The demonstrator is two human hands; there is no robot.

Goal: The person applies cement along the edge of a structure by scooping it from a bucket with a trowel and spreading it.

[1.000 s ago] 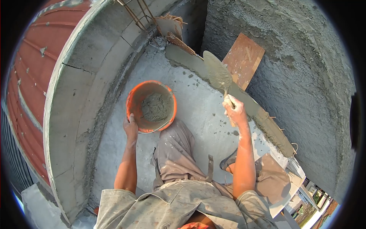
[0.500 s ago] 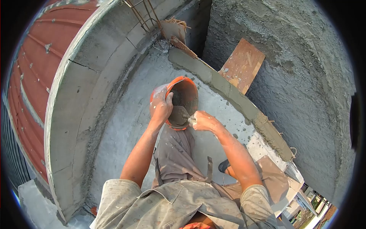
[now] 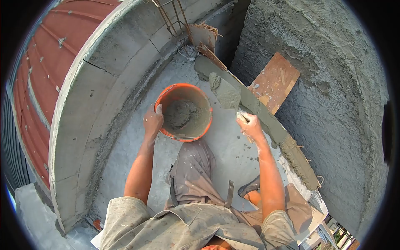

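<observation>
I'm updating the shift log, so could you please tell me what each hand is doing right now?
Left hand: closed on the rim of the orange bucket, thumb over the edge.
Right hand: closed around the handle of the trowel.

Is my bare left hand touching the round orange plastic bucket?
Touching. The head view shows the bare left hand gripping the round orange plastic bucket at its left side, thumb lapped over the rim.

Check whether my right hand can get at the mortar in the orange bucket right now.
Likely yes. The orange bucket is uncovered, your left hand holds its opposite side, and nothing visible stands between your right hand, which holds a trowel, and the mortar.
</observation>
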